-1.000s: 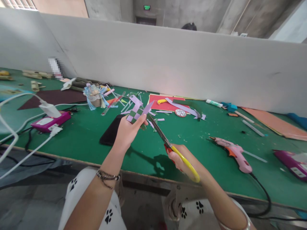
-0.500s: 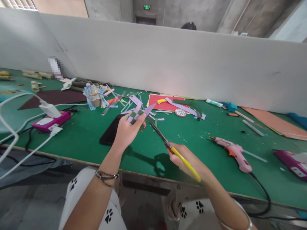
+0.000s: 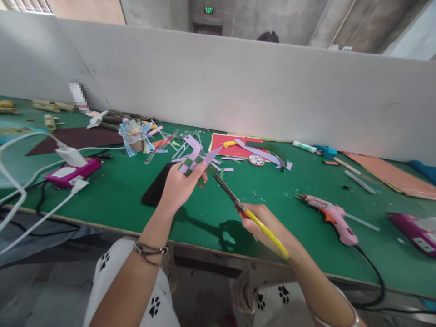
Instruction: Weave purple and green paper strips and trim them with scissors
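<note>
My left hand (image 3: 179, 186) is closed on a small woven piece of purple and green paper strips (image 3: 197, 160), held up over the green table (image 3: 112, 195). My right hand (image 3: 264, 225) grips yellow-handled scissors (image 3: 247, 213). Their blade tips point up-left and sit right by the woven piece's lower right edge. A black phone (image 3: 157, 184) lies on the table just beneath my left hand.
Loose paper strips and a red sheet (image 3: 235, 146) lie beyond my hands. A pink glue gun (image 3: 332, 217) with a black cord lies to the right. At left are a magenta box (image 3: 72, 171) and white charger cables (image 3: 41, 213). A white partition wall (image 3: 238, 86) backs the table.
My right hand with the scissors has drifted slightly right and up, and the blades have drawn back a little from the woven piece. My left hand has stayed nearly still.
</note>
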`<state>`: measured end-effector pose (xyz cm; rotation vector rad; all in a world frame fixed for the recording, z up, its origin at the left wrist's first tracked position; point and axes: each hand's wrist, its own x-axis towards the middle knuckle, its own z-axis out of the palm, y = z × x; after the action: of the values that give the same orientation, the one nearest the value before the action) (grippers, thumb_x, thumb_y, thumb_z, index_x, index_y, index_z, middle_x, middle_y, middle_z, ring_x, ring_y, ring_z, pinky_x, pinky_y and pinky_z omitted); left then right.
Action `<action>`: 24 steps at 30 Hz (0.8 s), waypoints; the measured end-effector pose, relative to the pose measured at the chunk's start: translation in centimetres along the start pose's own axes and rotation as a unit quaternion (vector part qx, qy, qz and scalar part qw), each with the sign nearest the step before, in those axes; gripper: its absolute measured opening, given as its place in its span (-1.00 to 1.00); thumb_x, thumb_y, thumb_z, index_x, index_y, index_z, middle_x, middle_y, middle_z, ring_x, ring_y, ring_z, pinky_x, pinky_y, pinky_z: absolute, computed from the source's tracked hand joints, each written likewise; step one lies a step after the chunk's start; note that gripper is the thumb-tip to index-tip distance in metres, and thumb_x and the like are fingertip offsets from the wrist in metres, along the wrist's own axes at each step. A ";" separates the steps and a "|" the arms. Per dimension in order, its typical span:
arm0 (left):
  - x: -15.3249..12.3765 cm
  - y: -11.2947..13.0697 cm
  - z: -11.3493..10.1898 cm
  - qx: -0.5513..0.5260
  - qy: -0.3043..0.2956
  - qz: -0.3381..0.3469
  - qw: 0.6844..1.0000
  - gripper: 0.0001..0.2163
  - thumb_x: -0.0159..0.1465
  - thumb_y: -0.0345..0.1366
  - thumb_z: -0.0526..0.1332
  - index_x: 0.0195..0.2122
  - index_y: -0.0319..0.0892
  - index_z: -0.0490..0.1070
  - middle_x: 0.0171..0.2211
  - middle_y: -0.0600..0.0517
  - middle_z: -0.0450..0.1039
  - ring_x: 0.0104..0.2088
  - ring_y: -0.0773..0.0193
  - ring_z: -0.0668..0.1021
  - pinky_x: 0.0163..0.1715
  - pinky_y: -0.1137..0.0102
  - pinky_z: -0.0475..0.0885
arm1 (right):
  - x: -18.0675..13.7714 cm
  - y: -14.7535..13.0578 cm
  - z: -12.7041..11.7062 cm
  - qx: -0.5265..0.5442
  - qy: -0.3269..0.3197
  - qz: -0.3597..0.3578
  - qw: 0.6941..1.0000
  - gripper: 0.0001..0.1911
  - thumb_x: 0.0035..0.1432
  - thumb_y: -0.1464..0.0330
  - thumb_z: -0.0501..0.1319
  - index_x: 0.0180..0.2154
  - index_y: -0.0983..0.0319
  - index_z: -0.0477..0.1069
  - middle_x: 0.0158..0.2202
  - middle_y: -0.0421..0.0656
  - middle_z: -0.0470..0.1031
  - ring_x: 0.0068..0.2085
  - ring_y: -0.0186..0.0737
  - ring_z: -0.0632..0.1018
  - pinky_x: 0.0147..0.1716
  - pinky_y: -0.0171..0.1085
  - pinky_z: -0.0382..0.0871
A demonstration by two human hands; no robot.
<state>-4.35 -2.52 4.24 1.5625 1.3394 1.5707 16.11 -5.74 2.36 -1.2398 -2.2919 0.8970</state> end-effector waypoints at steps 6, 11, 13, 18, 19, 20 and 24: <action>0.0 -0.1 0.0 -0.002 -0.003 -0.001 1.000 -0.72 0.11 -0.21 0.13 -0.71 -0.18 0.32 -0.67 0.09 0.39 -0.62 0.39 0.42 -0.61 0.51 0.37 | 0.0 0.3 0.1 0.000 -0.001 -0.004 1.000 -0.32 -0.06 -0.29 -0.27 -0.59 0.20 -0.03 -0.63 -0.32 -0.01 -0.57 -0.42 0.05 -0.62 -0.38 -0.07; -0.1 0.0 -0.1 0.007 0.003 -0.004 1.000 -0.71 0.11 -0.20 0.12 -0.71 -0.18 0.33 -0.68 0.09 0.38 -0.62 0.38 0.41 -0.60 0.49 0.34 | 0.1 0.3 0.1 -0.006 0.004 -0.009 1.000 -0.32 -0.06 -0.29 -0.27 -0.59 0.21 -0.04 -0.63 -0.32 -0.02 -0.56 -0.42 0.04 -0.62 -0.38 -0.08; -0.1 0.0 -0.1 0.005 0.000 -0.006 1.000 -0.71 0.11 -0.20 0.12 -0.71 -0.18 0.33 -0.68 0.09 0.38 -0.62 0.38 0.41 -0.60 0.49 0.34 | 0.0 0.3 0.1 -0.005 0.004 -0.007 1.000 -0.32 -0.06 -0.29 -0.27 -0.59 0.21 -0.04 -0.63 -0.32 -0.02 -0.57 -0.42 0.04 -0.63 -0.38 -0.08; -0.1 0.1 -0.1 0.000 -0.009 -0.007 1.000 -0.71 0.11 -0.21 0.11 -0.71 -0.17 0.33 -0.67 0.08 0.39 -0.62 0.38 0.41 -0.58 0.48 0.35 | -0.1 0.5 0.2 0.007 0.000 -0.006 1.000 -0.32 -0.06 -0.29 -0.26 -0.59 0.21 -0.03 -0.63 -0.32 -0.02 -0.57 -0.43 0.04 -0.63 -0.38 -0.09; -0.1 0.1 -0.1 0.001 -0.010 -0.006 1.000 -0.71 0.12 -0.21 0.11 -0.71 -0.17 0.33 -0.67 0.08 0.39 -0.62 0.38 0.41 -0.58 0.48 0.35 | -0.1 0.5 0.2 0.009 0.000 -0.006 1.000 -0.32 -0.06 -0.29 -0.26 -0.59 0.21 -0.03 -0.63 -0.32 -0.02 -0.58 -0.43 0.04 -0.63 -0.38 -0.09; -0.1 0.1 -0.1 0.003 -0.010 -0.006 1.000 -0.71 0.12 -0.21 0.11 -0.72 -0.17 0.33 -0.67 0.08 0.39 -0.62 0.38 0.41 -0.58 0.48 0.35 | 0.0 0.5 0.3 0.010 -0.001 -0.006 1.000 -0.32 -0.06 -0.30 -0.25 -0.59 0.21 -0.03 -0.63 -0.33 -0.03 -0.58 -0.43 0.04 -0.64 -0.38 -0.09; -0.1 0.0 -0.2 0.003 -0.009 -0.003 1.000 -0.70 0.12 -0.22 0.11 -0.72 -0.17 0.33 -0.67 0.08 0.39 -0.61 0.38 0.41 -0.57 0.48 0.35 | 0.0 0.4 0.2 0.011 -0.004 -0.004 1.000 -0.31 -0.07 -0.30 -0.26 -0.60 0.21 -0.03 -0.64 -0.33 -0.03 -0.58 -0.44 0.04 -0.64 -0.39 -0.09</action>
<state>-4.49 -2.64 4.25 1.5702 1.3401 1.5466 16.17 -5.66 1.93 -1.2205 -2.2852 0.9232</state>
